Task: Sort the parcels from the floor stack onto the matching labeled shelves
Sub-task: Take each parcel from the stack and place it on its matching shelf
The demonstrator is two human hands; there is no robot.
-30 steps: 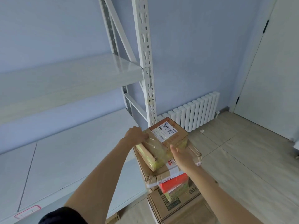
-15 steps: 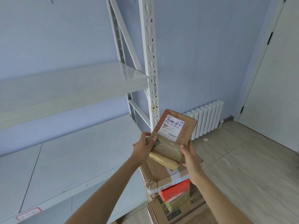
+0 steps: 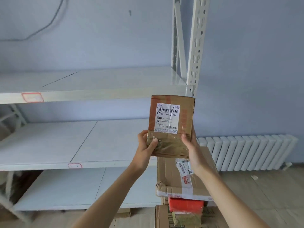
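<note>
Now raised off the stack [image 3: 184, 175], parcel [image 3: 171, 125] clamped by left hand [image 3: 146, 145] and right hand [image 3: 190, 145], label readable for shelf matching.

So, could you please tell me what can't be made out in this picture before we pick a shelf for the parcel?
- Head view, shelf tags: red-bordered, writing too blurred to read.
- Parcel: label's small print too small; back hidden; left hand and right hand cover its lower edges.
- Floor stack: lower boxes hidden by the top box and cut off by the bottom edge.
- Shelf's left end: cut off by the edge.
</note>
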